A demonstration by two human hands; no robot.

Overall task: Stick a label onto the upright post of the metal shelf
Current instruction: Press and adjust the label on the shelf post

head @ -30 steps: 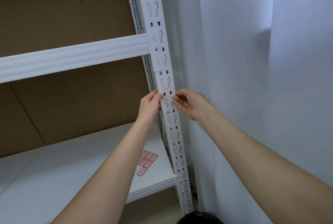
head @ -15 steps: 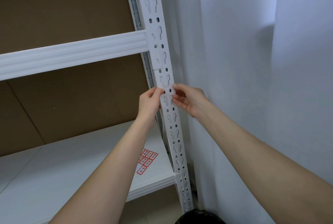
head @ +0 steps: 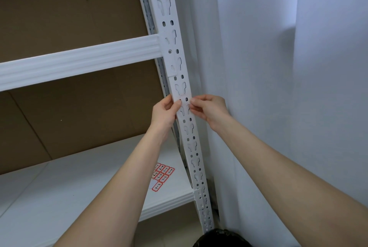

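You have two hands up at the one upright post of the white metal shelf. Your left hand is on the left side of the post and your right hand is on the right side. Between them is one small label, lying across the front of the post, just under a keyhole slot. The label is pale like the post, so its edges are hard to see. Your left thumb and fingers look curled and pinch its left end. Your right fingertips pinch its right end. Both hands touch the post.

The post has two rows of small oval holes and one line of keyhole slots running down it.

You can see two shelf levels. The top beam joins the post above your hands. The lower shelf board is below your arms. On that board, near the post, lies one sticker sheet. It shows about eight red-edged stickers with numbers, and your left arm hides part of it.

Brown cardboard stands behind the shelf. A white wall is on the right of the post.
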